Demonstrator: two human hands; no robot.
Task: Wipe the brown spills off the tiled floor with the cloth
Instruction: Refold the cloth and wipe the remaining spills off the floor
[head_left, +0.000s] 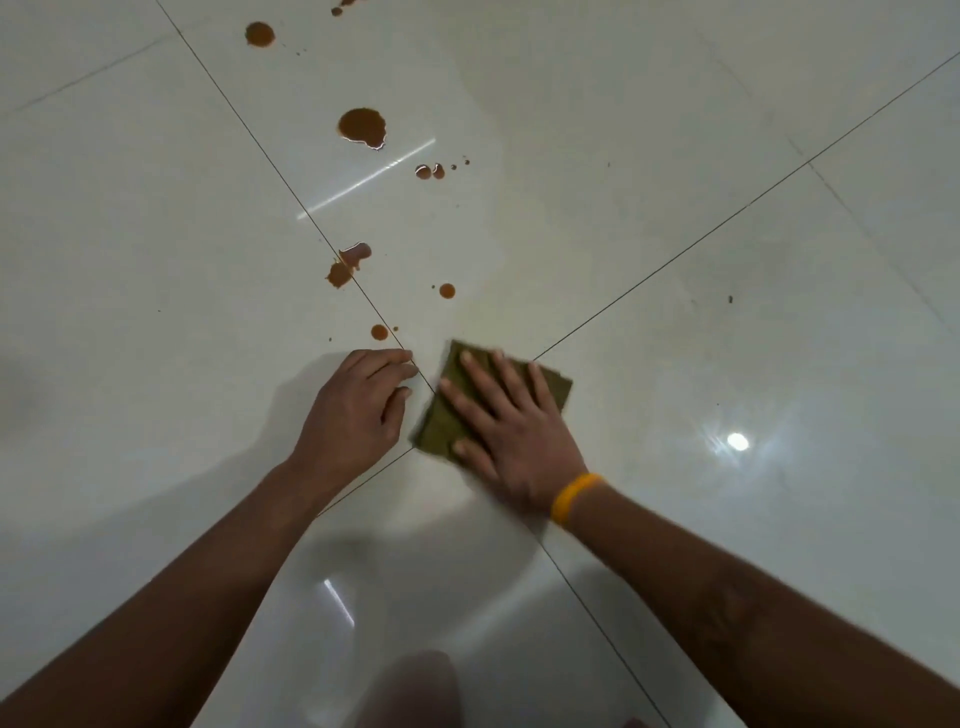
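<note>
Right hand (511, 431) presses flat on the unlabelled cloth (452, 415); left hand (353, 410), seemingly loosely curled, rests beside it below the brown spills (362, 127).

1. Folded olive-green cloth (447, 421) partly hidden under flat right hand (511, 441); its edges blurred.
2. Topmost brown liquid spill (343, 5) cut off by frame edge.
3. Blurred pale shape (410, 691) at bottom edge, unidentifiable.

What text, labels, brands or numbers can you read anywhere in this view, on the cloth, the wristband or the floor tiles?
None: no readable text shows anywhere.
Cloth: plain olive green, no label or tag showing.
Wristband: plain orange, no print that can be made out.
Floor tiles: glossy and unmarked, bearing only brown spills and light reflections.
</note>
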